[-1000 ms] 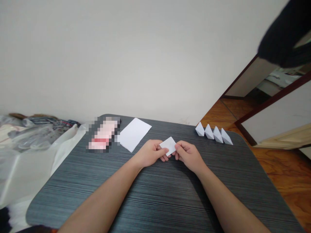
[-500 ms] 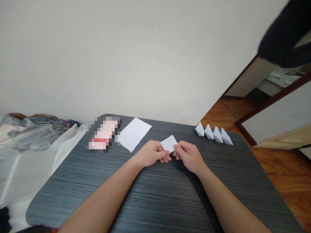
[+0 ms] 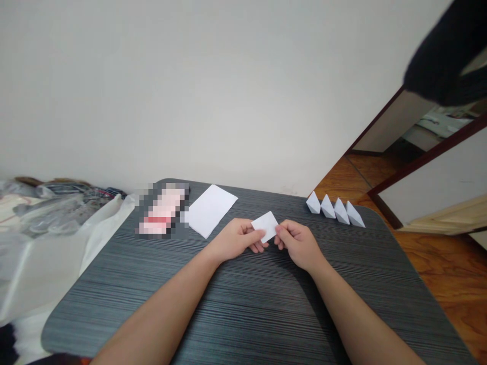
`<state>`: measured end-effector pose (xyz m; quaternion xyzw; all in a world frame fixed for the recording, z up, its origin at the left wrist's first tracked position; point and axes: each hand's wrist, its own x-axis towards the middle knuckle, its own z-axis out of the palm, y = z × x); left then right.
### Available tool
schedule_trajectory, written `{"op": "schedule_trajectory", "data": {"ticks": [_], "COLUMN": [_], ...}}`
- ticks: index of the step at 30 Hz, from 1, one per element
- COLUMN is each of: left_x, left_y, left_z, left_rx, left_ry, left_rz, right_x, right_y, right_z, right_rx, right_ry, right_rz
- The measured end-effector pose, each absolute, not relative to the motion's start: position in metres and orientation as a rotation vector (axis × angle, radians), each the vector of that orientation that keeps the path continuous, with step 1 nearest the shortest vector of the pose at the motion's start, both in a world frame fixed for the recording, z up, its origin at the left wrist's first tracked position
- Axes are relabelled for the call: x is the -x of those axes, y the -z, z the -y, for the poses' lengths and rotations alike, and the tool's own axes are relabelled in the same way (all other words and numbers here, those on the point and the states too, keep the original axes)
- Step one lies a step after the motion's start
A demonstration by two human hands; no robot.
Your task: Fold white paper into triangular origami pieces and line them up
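A small folded white paper (image 3: pixel 266 224) is held just above the dark striped table (image 3: pixel 243 304), near its middle. My left hand (image 3: pixel 238 239) pinches the paper's left side with thumb on top. My right hand (image 3: pixel 297 242) pinches its right edge, fingers curled. A flat white sheet (image 3: pixel 210 209) lies on the table behind my left hand. Several folded white paper triangles (image 3: pixel 335 208) stand in a row at the table's back right corner.
A blurred pink and dark object (image 3: pixel 162 210) lies at the back left of the table. Plastic bags and cloth (image 3: pixel 49 218) pile up left of the table. Wooden floor (image 3: pixel 445 263) and an open doorway are to the right. A dark shape (image 3: pixel 445 56) hangs at top right.
The small paper has shifted slightly between my fingers, and my pinching fingers have adjusted along its edges. My arms have stayed in place.
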<state>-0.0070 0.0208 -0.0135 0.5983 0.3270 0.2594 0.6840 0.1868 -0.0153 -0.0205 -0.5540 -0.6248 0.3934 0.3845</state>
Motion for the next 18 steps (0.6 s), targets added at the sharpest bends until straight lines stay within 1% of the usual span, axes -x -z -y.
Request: {"op": "schedule_trajectory", "data": {"ticks": [4, 13, 18], "left_x": [0.0075, 0.0079, 0.0071], "left_y": [0.0132, 0.0182, 0.0159], "left_z": [-0.022, -0.0237, -0.0235], "left_rx": [-1.276, -1.325, -1.356], "left_ry": [-0.621, -0.585, -0.617], "left_rz": [-0.734, -0.753, -0.77], "right_x": [-0.1876, -0.1864, -0.1867], "right_y": [0.0195, 0.0264, 0.0231], "right_z": [0.0154, 0.0136, 0.0145], "right_rx": [1.413, 1.357, 1.342], "right_ry": [-1.007, -1.051, -1.049], "right_rz": [1.614, 1.565, 1.664]}}
